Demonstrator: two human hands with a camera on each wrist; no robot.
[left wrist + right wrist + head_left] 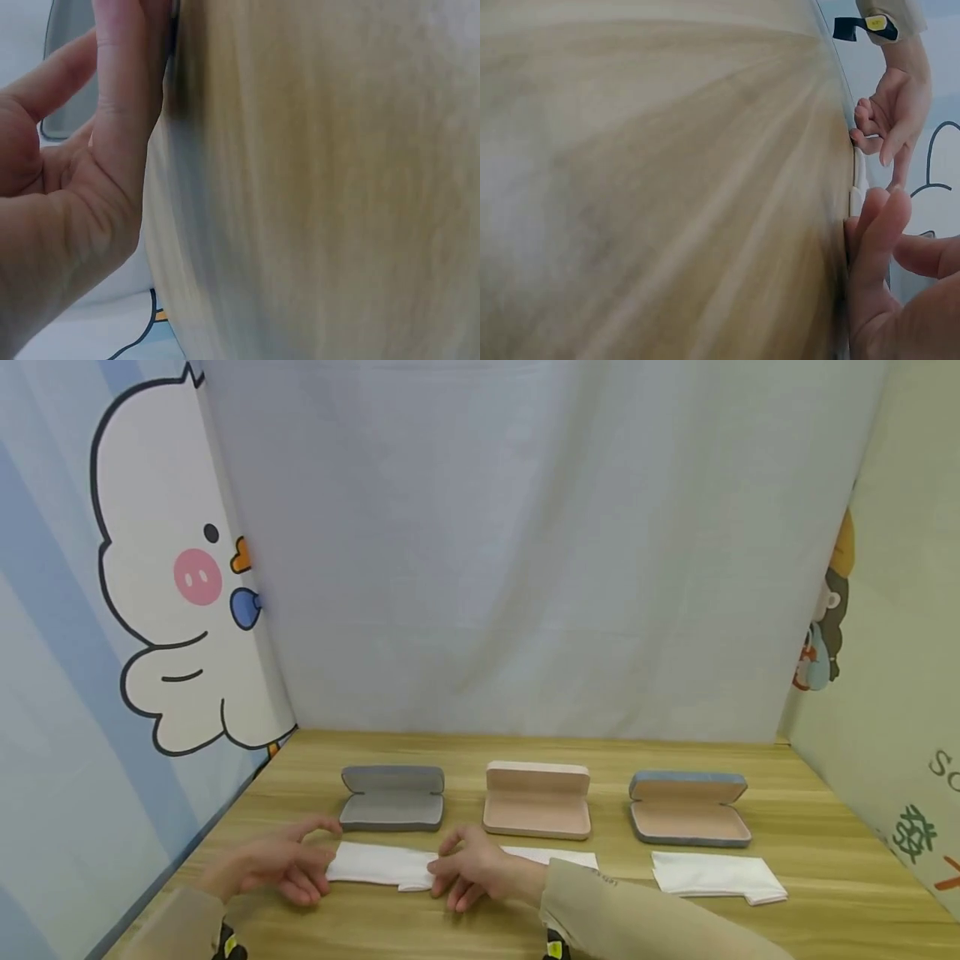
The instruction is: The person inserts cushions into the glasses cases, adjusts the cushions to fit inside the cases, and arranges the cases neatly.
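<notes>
A folded white cloth [382, 865] lies flat on the table in front of the grey glasses case [392, 798], which stands with its lid up. At the cloth's left end is my left hand [288, 864], its fingers loosely bent and thumb apart from them; the left wrist view shows this hand [112, 142] low along the tabletop. My right hand [472, 868] is at the opposite end, fingertips right at the cloth's edge. In the right wrist view its fingers [874, 255] rest along the table, with the thumb apart. Neither hand grips the cloth.
Further right stand an open pink glasses case [537, 800] and an open blue one [690, 808]. A second white cloth [555, 857] lies partly behind my right hand, and a third [716, 877] is before the blue case. Curtains [525, 552] enclose the wooden table [600, 752].
</notes>
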